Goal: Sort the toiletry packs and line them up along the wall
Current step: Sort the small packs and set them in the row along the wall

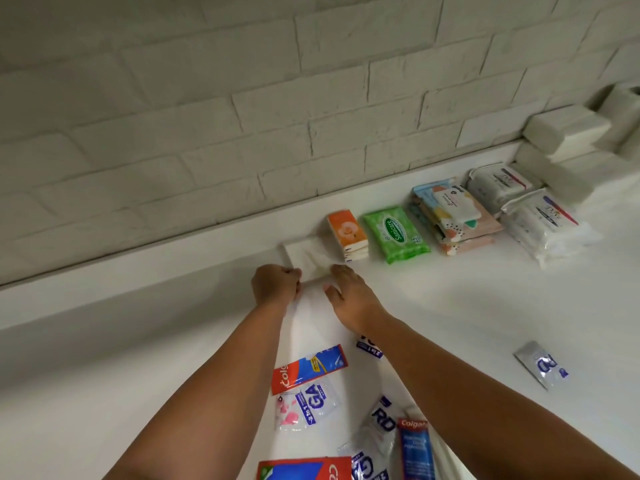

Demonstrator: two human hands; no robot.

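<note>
White pack lies flat at the foot of the brick wall, at 9 o'clock of the orange pack, touching it or nearly so. Left hand curls on its near-left corner, thumb on top. Right hand is loose, fingertips against the near-right edge, holding nothing.

Judgement: square it up, far edge to the wall, side flush with orange. Soft glossy wrap on a smooth white counter will likely slide, so push low and evenly.

Toward 3 o'clock: green wipes, crinkly; patterned stack. Flat foil sachets lie at 6 o'clock.
</note>
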